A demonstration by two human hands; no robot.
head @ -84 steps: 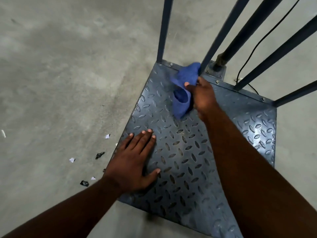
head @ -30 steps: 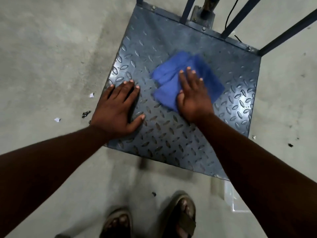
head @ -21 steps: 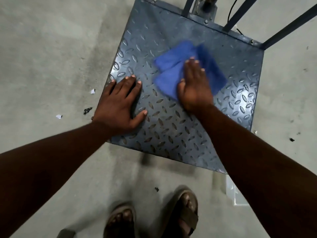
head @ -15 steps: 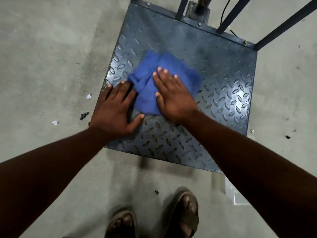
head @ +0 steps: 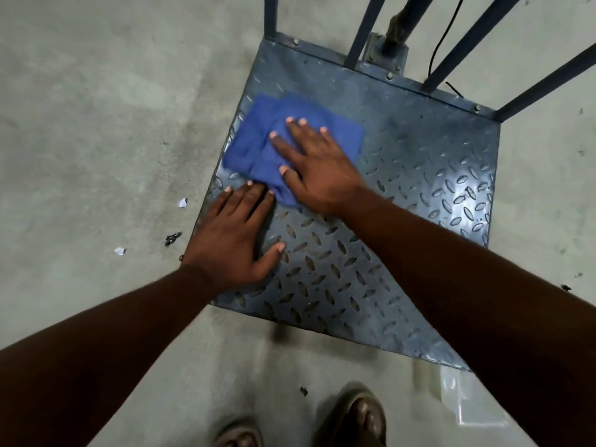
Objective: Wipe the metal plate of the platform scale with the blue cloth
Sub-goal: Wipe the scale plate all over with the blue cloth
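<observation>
your right hand (head: 317, 171) pressing flat, fingers spread, on blue cloth (head: 258, 146), your left hand (head: 233, 240) lying flat on metal plate (head: 419, 175), fingertips touching cloth

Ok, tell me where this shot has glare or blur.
Head view: glare on the plate's right side, where the raised treads shine; the far strip near the posts looks smeared; right hand on the cloth and left hand fairly sharp; lower-right forearm and sandals soft; posts splay from wide-angle distortion.

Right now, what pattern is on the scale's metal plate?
Raised diamond-tread lozenges on grey-blue steel, clearest in the head view: metal plate.
</observation>
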